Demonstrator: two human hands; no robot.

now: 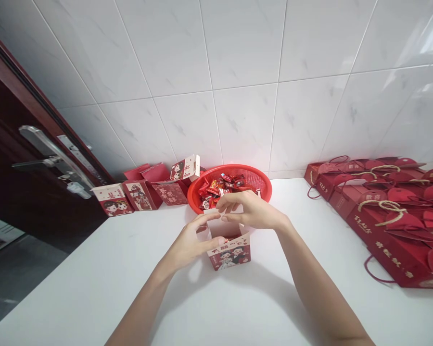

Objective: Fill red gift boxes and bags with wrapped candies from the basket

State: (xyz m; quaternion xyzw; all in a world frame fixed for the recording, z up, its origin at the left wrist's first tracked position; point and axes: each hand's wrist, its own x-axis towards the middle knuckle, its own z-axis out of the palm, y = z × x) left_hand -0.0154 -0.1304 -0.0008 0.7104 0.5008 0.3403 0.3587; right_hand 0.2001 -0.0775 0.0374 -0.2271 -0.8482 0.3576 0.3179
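A small red-and-cream candy box (229, 259) with a cartoon bride and groom on its front stands upright on the white table, its top open. Some red wrapping shows inside it. My left hand (187, 240) is at the box's left side, thumb on the front rim and fingers by the left flap. Over the back of the opening, my right hand (250, 210) curls its fingers and thumb at the raised pale flap. Just behind the box is a red plastic basket (265, 185) with many wrapped candies (212, 187), partly hidden by my right hand.
Several similar boxes (140, 196) stand at the back left, some with raised lids. Rows of red gift boxes (375, 226) with rope handles fill the table's right side. A tiled wall (245, 120) rises behind, and a dark door (32, 144) with a metal handle is at left.
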